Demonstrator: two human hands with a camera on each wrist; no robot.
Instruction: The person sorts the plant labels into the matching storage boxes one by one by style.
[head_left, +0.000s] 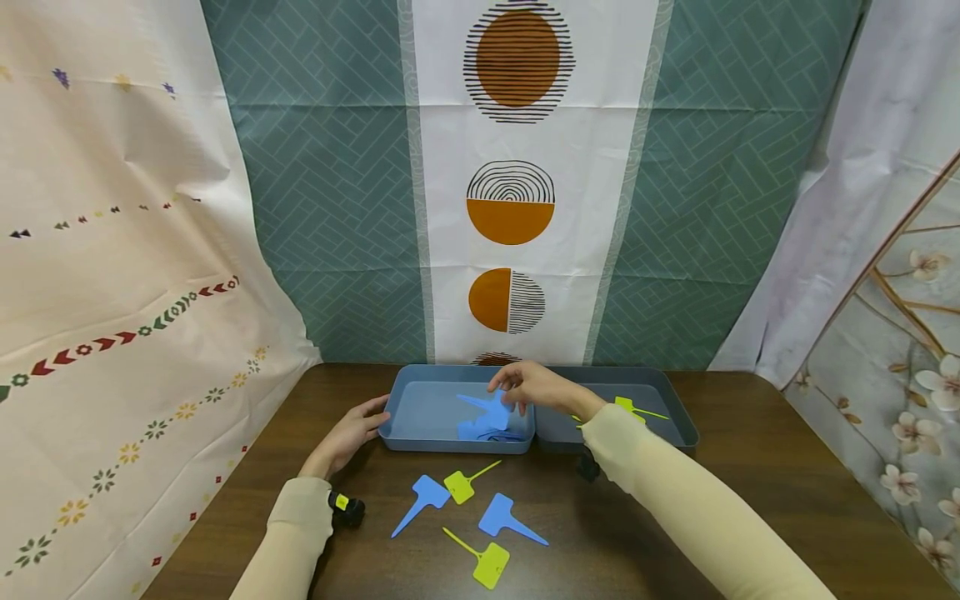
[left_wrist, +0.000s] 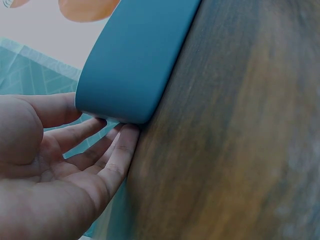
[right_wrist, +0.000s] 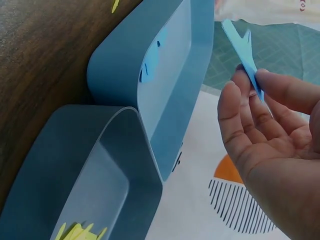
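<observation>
My right hand (head_left: 534, 386) is raised over the left blue-grey tray (head_left: 420, 444), pinching a blue T-shaped plant label (right_wrist: 243, 54) between thumb and fingers. Beneath it, several blue labels (head_left: 480, 432) lie in a pile inside that tray. At the tray's left end, my left hand (head_left: 358, 435) touches the outer wall with fairly straight fingers. In the left wrist view, its fingertips (left_wrist: 131, 131) are low at the tray's rounded corner, near the tabletop.
A darker tray (head_left: 678, 425) adjoins on the right, holding yellow-green labels (head_left: 628, 406). In front lie two blue labels, left (head_left: 429, 493) and right (head_left: 497, 515), and two yellow-green ones, upper (head_left: 460, 487) and lower (head_left: 491, 567). Patterned curtains (head_left: 337, 208) hang behind the wooden table (head_left: 637, 542).
</observation>
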